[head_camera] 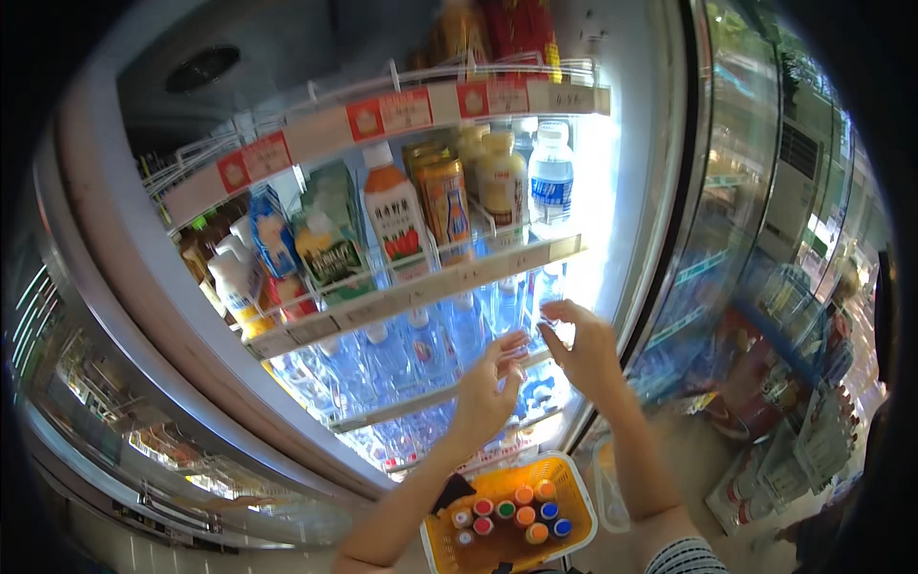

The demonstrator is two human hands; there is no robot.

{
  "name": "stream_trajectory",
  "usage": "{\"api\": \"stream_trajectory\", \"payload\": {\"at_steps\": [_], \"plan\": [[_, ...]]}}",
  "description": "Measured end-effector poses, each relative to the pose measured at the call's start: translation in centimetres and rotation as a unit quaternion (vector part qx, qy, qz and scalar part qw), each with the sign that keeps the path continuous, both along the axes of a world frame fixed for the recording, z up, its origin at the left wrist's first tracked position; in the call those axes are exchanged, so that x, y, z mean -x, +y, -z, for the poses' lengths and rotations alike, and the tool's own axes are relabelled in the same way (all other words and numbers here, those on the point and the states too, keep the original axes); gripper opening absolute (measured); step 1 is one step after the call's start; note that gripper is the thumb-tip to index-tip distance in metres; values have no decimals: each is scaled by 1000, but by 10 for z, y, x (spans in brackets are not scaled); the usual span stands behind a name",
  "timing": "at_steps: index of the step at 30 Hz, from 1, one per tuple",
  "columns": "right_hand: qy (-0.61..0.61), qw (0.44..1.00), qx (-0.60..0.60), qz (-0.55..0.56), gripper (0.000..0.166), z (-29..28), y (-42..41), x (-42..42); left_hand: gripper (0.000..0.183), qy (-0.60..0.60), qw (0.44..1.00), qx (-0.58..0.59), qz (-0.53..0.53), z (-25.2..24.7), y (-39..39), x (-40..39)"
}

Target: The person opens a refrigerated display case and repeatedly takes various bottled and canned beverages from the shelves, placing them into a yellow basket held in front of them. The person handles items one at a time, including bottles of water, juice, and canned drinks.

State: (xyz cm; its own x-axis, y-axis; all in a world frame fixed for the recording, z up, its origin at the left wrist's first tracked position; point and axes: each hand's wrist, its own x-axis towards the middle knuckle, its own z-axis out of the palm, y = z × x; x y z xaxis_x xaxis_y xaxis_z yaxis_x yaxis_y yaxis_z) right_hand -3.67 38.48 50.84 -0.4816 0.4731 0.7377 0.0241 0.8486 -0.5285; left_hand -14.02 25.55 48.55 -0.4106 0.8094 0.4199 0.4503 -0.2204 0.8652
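Both hands reach into an open, lit drinks cooler at the right end of its lower bottle shelf. My left hand (495, 384) is bent with its fingers apart, in front of clear plastic bottles (423, 341); nothing shows in it. My right hand (584, 344) is raised beside it, thumb and fingers apart, near a clear bottle (549, 283) at the shelf's right end. It also looks bare. Below the hands stands a yellow plastic basket (584, 495) with several capped bottles (525, 515), their caps orange, blue, red, green and white.
The upper shelf holds a tomato-labelled juice bottle (394, 215), a blue-labelled bottle (551, 176) and green packs (333, 244). Price rails (416, 294) run along the shelf fronts. A glass door (739, 179) stands at the right, with packed bottles (796, 452) on the floor beyond.
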Motion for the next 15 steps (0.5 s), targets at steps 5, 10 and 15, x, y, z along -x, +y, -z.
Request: {"api": "stream_trajectory", "payload": {"at_steps": [5,10,15], "plan": [[162,979,-128,-6,16,-148,27,24,32,160,961,-224,-5,-144,9,26],[214,956,-197,50,29,-271,60,87,34,385,860,-312,-124,-261,20,68],[-44,968,-61,240,49,-326,62,142,43,442,804,-275,-286,-302,61,131]]}}
